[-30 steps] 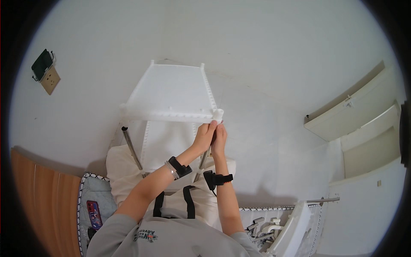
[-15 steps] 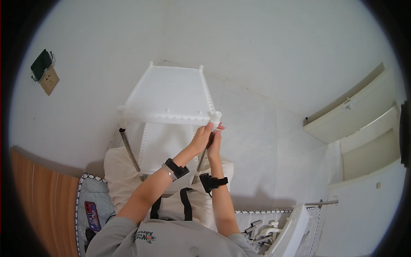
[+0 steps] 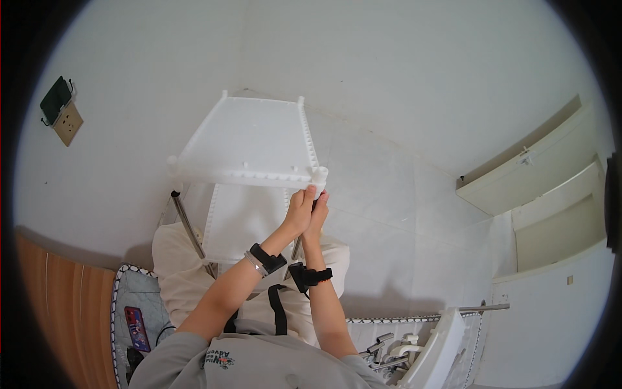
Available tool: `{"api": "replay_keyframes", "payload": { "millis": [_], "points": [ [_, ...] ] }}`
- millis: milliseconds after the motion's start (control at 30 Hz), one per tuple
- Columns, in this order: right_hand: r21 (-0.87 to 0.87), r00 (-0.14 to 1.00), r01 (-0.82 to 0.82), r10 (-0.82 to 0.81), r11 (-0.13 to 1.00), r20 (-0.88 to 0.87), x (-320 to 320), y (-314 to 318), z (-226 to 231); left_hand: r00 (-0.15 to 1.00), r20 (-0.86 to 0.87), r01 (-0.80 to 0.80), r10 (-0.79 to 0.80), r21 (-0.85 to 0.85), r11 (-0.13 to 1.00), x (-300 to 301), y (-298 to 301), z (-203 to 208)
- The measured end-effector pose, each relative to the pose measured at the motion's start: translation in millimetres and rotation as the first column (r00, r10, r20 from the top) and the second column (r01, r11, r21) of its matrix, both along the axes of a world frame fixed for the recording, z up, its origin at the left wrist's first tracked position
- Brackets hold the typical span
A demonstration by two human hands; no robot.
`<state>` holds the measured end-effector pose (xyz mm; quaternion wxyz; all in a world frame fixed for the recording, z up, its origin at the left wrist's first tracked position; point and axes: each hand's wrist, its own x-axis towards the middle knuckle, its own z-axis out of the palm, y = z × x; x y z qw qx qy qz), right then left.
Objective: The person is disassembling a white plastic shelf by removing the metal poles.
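A white plastic shelf tier (image 3: pixel 249 133) stands in front of me, held up by metal tubes above a lower white tier (image 3: pixel 243 217). At its near right corner, my left hand (image 3: pixel 299 212) is closed around the corner socket (image 3: pixel 319 175) and the top of the tube under it, thumb against the plastic. My right hand (image 3: pixel 315 219) is closed on the right metal tube (image 3: pixel 296 249) just below that socket, touching the left hand. The fingers partly hide the joint. To the left, another metal tube (image 3: pixel 186 217) has its dark top end below the near left corner.
Metal tubes and white fittings (image 3: pixel 395 350) lie at the lower right, beside an upright white panel (image 3: pixel 435 350). A phone (image 3: pixel 137 329) rests on grey cloth at the lower left, near a wooden cabinet (image 3: pixel 61 295). White doors (image 3: pixel 531 159) stand at the right.
My right hand has moved up and left along the tube, its fingers now closed beside the left hand. The tier's near edge appears slightly farther left and lower.
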<state>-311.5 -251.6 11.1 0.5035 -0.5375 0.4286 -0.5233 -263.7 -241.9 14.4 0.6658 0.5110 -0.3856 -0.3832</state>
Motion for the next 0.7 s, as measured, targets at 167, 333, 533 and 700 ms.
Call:
{"api": "replay_keyframes", "payload": {
  "millis": [167,333,533,700],
  "points": [
    [0.003,1.000,0.009,-0.009,1.000,-0.019,7,1,-4,0.999,-0.041,-0.020,0.019,-0.011,1.000,5,4,15],
    [-0.020,1.000,-0.006,0.006,1.000,-0.019,11,-1,-4,0.994,0.028,-0.104,0.104,0.008,0.995,9,5,21],
    [-0.048,0.999,-0.017,0.015,0.999,-0.039,15,-3,-10,0.997,-0.030,-0.068,0.067,-0.037,0.997,13,-1,13],
    [-0.121,0.988,0.084,-0.099,0.989,-0.120,16,-8,-21,0.997,-0.067,0.025,-0.026,-0.005,1.000,16,-2,10]
  ]
}}
